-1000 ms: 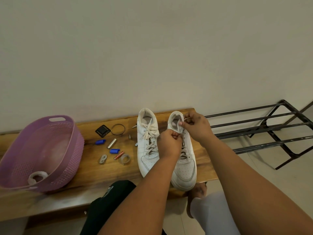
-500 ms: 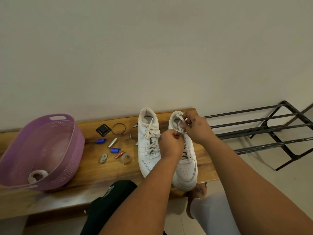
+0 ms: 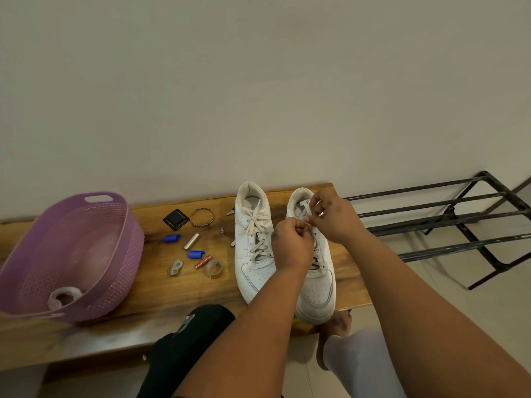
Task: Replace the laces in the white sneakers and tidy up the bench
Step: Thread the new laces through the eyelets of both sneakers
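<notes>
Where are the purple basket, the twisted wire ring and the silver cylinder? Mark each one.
purple basket [image 3: 135,237]: head view, on its right perforated wall.
twisted wire ring [image 3: 213,217]: head view, on the ring's right side.
silver cylinder [image 3: 191,241]: head view, on the middle of its body.

Soft, even indoor light fills the frame, with no hard glare. Faint shadows sit under the basket [image 3: 71,254] at lower left. Wide-angle distortion bends the tabletop [image 3: 172,297] edge; forearms at the bottom look slightly blurred.

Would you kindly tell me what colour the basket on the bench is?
The basket is purple, with a perforated wall; the head view shows it.
</notes>
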